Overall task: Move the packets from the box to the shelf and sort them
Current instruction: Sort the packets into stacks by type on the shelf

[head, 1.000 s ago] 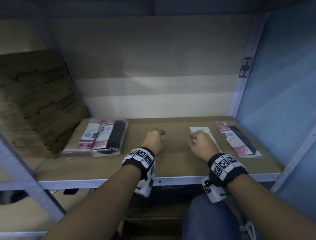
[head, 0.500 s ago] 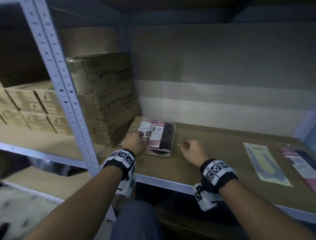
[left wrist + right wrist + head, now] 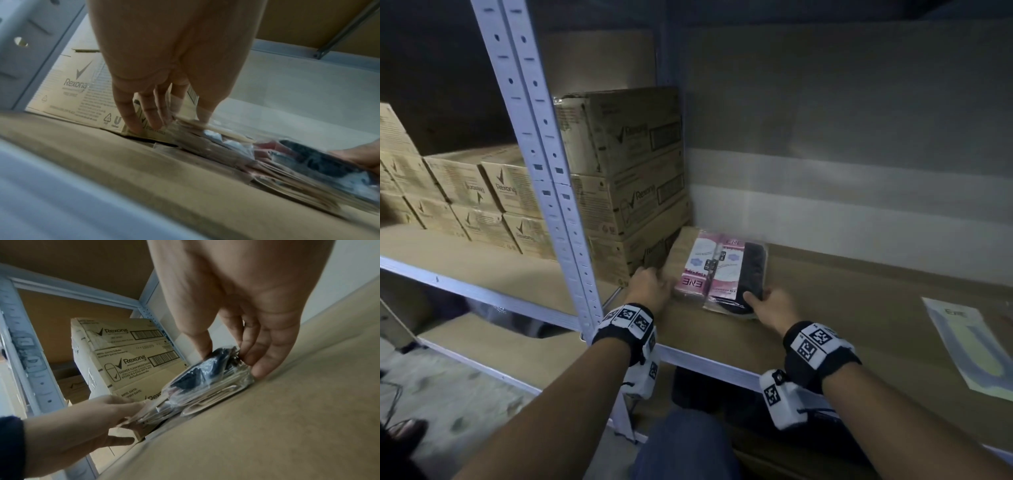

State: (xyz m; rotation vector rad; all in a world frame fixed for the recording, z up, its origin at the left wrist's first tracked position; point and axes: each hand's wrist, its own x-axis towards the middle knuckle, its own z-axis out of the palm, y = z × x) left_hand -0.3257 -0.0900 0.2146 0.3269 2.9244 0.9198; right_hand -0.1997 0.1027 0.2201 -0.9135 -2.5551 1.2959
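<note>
A stack of pink, white and black packets (image 3: 722,270) in clear wrap lies at the left end of the brown shelf board (image 3: 859,308). My left hand (image 3: 654,287) lies against the stack's left near edge, and its fingers (image 3: 131,120) are fairly straight with their tips down on the board. My right hand (image 3: 767,301) pinches the stack's near right corner: the thumb lies on the black part and the fingers (image 3: 261,363) press its side. The right wrist view shows the stack (image 3: 205,386) held between both hands. A pale yellow and blue packet (image 3: 969,346) lies flat at the far right.
Stacked Rexona cartons (image 3: 626,171) stand right behind and to the left of the stack. A perforated metal upright (image 3: 544,171) rises left of my left arm, with more cartons (image 3: 465,192) beyond it. The shelf's back wall (image 3: 859,205) is close. My knee (image 3: 688,445) is below the shelf edge.
Both hands have moved left from the middle of the shelf to the pink and black stack. The right hand has left the pale packet and now pinches the stack's corner.
</note>
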